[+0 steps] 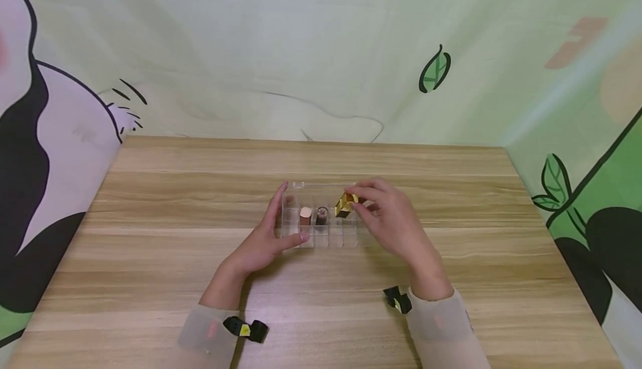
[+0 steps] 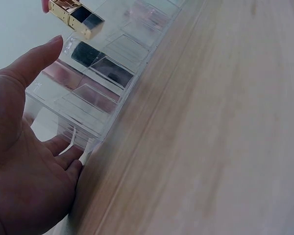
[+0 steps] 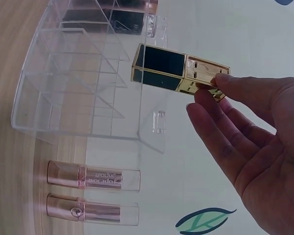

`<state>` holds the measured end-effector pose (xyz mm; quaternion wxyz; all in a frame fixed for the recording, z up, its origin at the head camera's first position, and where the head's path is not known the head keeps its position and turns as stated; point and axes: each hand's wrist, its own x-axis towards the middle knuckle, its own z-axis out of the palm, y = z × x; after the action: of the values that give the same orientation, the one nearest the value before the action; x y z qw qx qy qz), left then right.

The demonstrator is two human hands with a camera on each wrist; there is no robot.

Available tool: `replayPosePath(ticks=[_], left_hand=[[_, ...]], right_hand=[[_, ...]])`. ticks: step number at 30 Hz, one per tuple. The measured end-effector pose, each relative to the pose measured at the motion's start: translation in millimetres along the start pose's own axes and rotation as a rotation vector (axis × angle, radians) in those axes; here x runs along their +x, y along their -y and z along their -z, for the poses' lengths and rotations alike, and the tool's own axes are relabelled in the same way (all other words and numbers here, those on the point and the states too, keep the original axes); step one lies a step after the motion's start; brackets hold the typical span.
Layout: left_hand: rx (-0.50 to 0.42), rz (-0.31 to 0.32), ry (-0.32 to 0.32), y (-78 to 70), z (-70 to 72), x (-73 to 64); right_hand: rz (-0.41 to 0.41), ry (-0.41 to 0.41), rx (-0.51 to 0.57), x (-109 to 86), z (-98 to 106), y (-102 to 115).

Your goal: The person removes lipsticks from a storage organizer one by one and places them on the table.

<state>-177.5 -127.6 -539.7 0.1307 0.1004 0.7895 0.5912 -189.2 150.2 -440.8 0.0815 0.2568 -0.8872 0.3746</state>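
Note:
A clear compartmented lipstick organizer [image 1: 291, 218] stands on the table. My left hand [image 1: 263, 243] grips its left end, thumb at the front and fingers around the side. Between thumb and fingertips, my right hand [image 1: 393, 218] pinches a gold and black lipstick [image 3: 161, 67] by its gold end. The lipstick is tilted over the organizer's right part, its black end toward the slots. Two lipsticks stand inside the organizer: a rosy one [image 1: 305, 216] and a dark one [image 1: 322, 216] beside it.
Two pink lipsticks with clear caps, one lettered [image 3: 94, 176] and one with a round stud [image 3: 92, 210], stand on the wooden table [image 1: 321, 307] past the organizer's right end; the right hand hides them in the head view. A printed cloth [image 1: 321, 51] hangs behind the table.

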Motion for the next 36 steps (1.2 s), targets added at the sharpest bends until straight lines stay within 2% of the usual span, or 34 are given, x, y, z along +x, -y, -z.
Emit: replayPosePath(ticks=[14, 36], left_hand=[[-0.026, 0.003, 0.009, 0.6, 0.8, -1.3], [-0.017, -0.002, 0.016, -0.7, 1.6, -1.7]], right_hand=[[-0.037, -0.043, -0.007, -2.3, 11, -4], [-0.032, -0.153, -0.017, -7.2, 34, -15]])
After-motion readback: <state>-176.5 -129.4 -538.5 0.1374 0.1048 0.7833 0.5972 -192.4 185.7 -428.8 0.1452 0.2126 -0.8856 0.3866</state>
